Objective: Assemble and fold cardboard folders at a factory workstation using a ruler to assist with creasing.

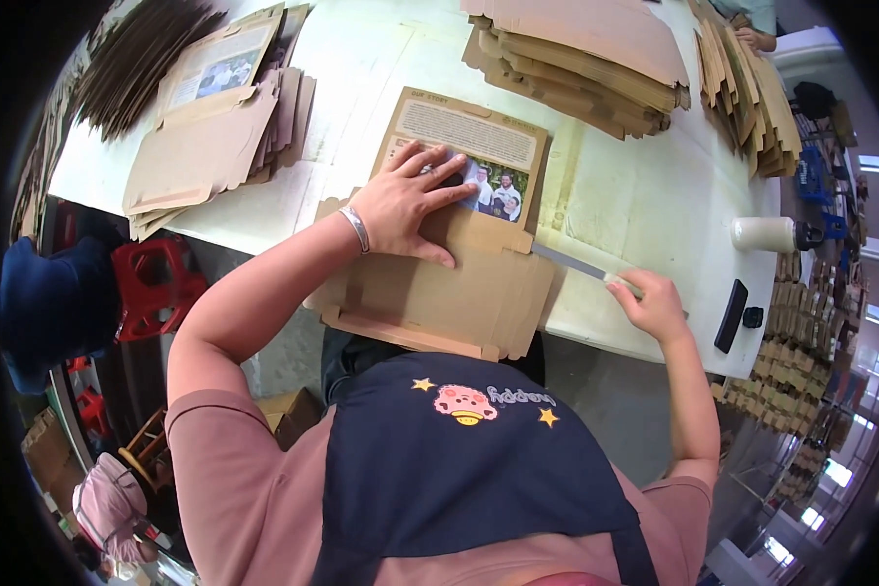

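Note:
A flat, unfolded brown cardboard box blank [459,288] lies before me, its near part hanging past the table's edge. Printed text and a photo of people cover its far panel. My left hand [410,200], a silver bracelet at the wrist, presses flat on that panel with fingers spread, hiding part of the photo. At the right, my right hand [651,305] is closed round the pale handle of a long, flat-bladed knife [571,262]. The blade points left, and its tip meets the cardboard's right edge near the fold; whether it goes under the cardboard I cannot tell.
Stacks of flat cardboard blanks stand at the far left [200,146], far middle [586,49] and far right [742,93] of the white table [606,205]. A white bottle [764,234] and a black phone-like object [731,315] lie at right. A red stool [156,283] stands left; another person's hand [752,39] shows far right.

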`<state>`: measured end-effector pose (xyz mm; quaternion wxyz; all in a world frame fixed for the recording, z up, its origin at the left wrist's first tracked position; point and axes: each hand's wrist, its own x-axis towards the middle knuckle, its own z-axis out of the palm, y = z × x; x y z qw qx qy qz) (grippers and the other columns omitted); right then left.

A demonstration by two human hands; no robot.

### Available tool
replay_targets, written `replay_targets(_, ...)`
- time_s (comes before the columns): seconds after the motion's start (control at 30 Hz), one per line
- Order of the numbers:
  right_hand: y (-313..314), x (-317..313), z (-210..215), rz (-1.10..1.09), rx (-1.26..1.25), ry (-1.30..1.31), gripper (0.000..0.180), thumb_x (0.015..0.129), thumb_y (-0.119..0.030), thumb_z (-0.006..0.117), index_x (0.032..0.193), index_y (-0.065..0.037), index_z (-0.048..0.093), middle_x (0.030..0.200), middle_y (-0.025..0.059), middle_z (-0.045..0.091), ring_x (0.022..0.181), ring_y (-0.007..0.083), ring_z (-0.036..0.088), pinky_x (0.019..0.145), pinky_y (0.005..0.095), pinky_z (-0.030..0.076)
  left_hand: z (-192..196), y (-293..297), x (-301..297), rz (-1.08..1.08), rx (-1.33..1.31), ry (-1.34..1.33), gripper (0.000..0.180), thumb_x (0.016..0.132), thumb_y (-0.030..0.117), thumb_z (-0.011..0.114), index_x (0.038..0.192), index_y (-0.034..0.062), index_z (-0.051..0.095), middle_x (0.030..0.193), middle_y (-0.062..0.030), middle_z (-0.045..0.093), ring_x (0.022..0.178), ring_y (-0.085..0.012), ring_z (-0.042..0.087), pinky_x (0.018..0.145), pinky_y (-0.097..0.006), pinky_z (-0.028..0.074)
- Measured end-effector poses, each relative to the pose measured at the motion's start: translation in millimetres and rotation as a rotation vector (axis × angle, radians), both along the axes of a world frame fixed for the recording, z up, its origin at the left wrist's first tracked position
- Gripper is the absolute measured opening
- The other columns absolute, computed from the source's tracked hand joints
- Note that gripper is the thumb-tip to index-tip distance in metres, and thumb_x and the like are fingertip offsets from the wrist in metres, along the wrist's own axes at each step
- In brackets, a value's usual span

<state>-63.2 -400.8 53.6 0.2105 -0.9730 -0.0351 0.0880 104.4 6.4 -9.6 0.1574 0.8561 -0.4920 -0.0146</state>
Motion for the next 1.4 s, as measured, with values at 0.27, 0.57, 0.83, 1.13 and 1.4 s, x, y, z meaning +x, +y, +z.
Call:
replay_targets(0.27,48.7,32.1,-23.3,0.036,0.031,-0.011,0.033,0.092,-0.035,0.076,0.098,-0.003,0.077,0.085,0.0155,0.074,0.073,0.0301,0.071,0.069,0.0376,0.056,1.6,3.8,0.6,-0.001,0.013,-0.037,0.108,0.068,0.087,0.069,0.153,0.0219,0.052,0.161,-0.0170,0.044,0.153,-0.0385,0.032,0.128,-0.057,0.017)
replay_targets(0.57,30.8,69.2,-6.3,-0.096,0.612,1.222,0.029,0.104,-0.033,0.062,0.099,-0.005,0.066,0.075,0.0004,0.064,0.067,0.0144,0.061,0.061,0.0332,0.050,-3.4,4.0,-4.1,-0.032,-0.109,-0.078,0.106,0.068,0.082,0.074,0.153,0.0221,0.052,0.161,-0.0155,0.043,0.153,-0.0387,0.033,0.126,-0.057,0.022)
replay_targets(0.83,58.1,12.8,-32.3,0.256,-0.159,-0.057,0.016,0.101,-0.024,0.064,0.105,-0.009,0.062,0.091,0.0140,0.070,0.078,0.0360,0.070,0.064,0.0461,0.055,-3.2,5.0,-7.3,0.002,-0.089,-0.115,0.091,0.080,0.075,0.070,0.150,0.0188,0.055,0.159,-0.0152,0.048,0.149,-0.0399,0.040,0.124,-0.054,0.027)
replay_targets(1.13,70.5,5.8,-38.8,0.045,0.002,-0.095,0.017,0.097,-0.026,0.071,0.101,-0.009,0.069,0.086,0.0123,0.072,0.075,0.0335,0.068,0.065,0.0391,0.054,9.3,-7.1,29.8,0.904,-1.200,0.614,0.061,0.103,0.048,0.059,0.144,0.0032,0.057,0.135,-0.0217,0.061,0.126,-0.0282,0.055,0.108,-0.038,0.041)
replay_targets(1.4,72.7,18.6,-32.7,-0.264,0.281,0.088,0.030,0.091,-0.036,0.080,0.100,-0.008,0.074,0.083,0.0071,0.075,0.073,0.0233,0.069,0.071,0.0356,0.054,37.3,59.0,-2.8,0.510,-0.794,1.272,0.052,0.107,0.047,0.055,0.080,0.0048,0.071,0.062,-0.0038,0.065,0.054,-0.0114,0.060,0.057,-0.025,0.048)
